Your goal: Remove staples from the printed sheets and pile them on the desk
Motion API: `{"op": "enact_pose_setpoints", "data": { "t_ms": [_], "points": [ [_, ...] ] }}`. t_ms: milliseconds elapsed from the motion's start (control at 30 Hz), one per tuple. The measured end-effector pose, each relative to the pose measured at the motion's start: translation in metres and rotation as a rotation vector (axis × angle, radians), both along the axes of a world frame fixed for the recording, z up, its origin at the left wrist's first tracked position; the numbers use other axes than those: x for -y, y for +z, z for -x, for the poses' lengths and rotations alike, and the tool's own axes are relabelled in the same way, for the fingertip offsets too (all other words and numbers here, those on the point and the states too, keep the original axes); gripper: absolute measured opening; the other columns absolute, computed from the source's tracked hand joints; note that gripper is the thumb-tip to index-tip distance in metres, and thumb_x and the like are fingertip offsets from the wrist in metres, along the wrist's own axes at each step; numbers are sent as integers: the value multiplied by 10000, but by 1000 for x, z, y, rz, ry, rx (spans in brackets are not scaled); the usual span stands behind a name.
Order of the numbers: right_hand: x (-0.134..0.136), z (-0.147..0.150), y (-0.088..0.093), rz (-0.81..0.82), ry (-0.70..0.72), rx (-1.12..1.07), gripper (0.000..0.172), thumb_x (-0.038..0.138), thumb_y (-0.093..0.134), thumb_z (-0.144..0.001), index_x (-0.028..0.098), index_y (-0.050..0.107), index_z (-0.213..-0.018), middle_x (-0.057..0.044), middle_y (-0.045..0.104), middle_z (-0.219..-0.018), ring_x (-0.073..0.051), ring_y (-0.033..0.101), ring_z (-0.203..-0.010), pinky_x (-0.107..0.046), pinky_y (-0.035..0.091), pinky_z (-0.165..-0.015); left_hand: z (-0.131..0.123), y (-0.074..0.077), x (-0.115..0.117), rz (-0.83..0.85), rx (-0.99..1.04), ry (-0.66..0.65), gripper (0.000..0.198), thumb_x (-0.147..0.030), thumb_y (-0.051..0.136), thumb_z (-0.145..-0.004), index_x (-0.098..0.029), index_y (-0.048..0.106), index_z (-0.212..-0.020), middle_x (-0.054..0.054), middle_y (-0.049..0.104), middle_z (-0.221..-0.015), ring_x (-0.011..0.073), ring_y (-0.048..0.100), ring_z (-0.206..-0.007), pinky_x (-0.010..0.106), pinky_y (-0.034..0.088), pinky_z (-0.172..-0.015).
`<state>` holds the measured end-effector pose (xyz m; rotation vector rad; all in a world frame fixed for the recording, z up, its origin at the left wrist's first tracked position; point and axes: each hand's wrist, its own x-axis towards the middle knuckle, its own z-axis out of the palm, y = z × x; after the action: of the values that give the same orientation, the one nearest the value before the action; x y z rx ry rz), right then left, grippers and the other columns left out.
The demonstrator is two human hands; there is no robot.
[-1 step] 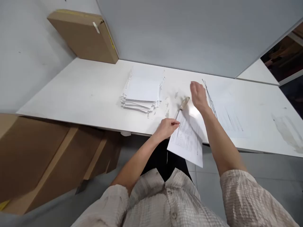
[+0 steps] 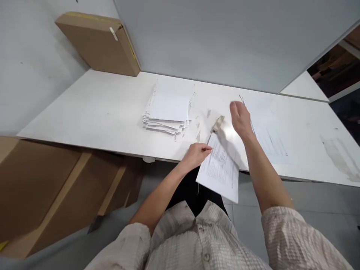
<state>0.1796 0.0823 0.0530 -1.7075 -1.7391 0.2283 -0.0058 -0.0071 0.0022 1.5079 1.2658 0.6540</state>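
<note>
My left hand [image 2: 198,154] pinches the upper left edge of a printed sheet of paper [image 2: 221,172], which hangs over the table's front edge towards my body. My right hand [image 2: 240,117] is raised over the table, to the right of the sheet's top, not touching it. Its fingers are slightly blurred and partly hidden behind the back of the hand. By the sheet's top end lies a small beige object [image 2: 218,123] with a darker end; its kind is unclear. Left of it sits an uneven stack of paper [image 2: 170,107] with a blank sheet on top.
The white table [image 2: 112,123] has worn marks on its surface. Farther right lie pale sheets [image 2: 270,138] with dark lines along one edge. A cardboard box [image 2: 98,45] leans at the back left. Open cardboard boxes [image 2: 62,191] stand below on the left. A grey panel [image 2: 213,41] rises behind.
My right hand has shifted slightly right and down, away from the beige object. The sheet in my left hand has moved slightly down and left.
</note>
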Motion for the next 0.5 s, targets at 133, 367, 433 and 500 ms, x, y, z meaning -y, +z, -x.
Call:
{"op": "enact_pose_setpoints", "data": {
  "t_ms": [133,367,433,500],
  "points": [
    [104,-29,0,255,-179,-51,413,598,393,-849,225,569,-832,-48,636,-732,-222,599,-672,-352,447,-630,22,9,27,-49,30,-5,201,-264,560,-815,-206,704,-943,18,716,-881,144,647,-782,257,515,-714],
    [196,-38,-30,526,-162,-763,335,545,553,-774,260,594,-944,-42,687,-879,-224,642,-742,-334,515,-603,-12,7,35,-394,180,18,187,-240,526,-859,-197,685,-949,42,702,-913,143,649,-861,259,531,-778],
    [188,-50,-31,429,-252,-883,356,502,629,-721,249,592,-969,-42,691,-893,-222,652,-756,-334,523,-604,-28,3,34,-467,181,-30,212,-267,511,-877,-192,664,-1004,51,696,-943,137,648,-857,262,535,-787],
    [173,-75,-27,328,-376,-865,360,474,675,-671,240,600,-934,-37,686,-859,-228,651,-725,-349,522,-587,-37,-3,32,-526,149,-70,270,-312,504,-886,-190,619,-1097,65,677,-1035,133,645,-852,271,539,-793]
  ]
}}
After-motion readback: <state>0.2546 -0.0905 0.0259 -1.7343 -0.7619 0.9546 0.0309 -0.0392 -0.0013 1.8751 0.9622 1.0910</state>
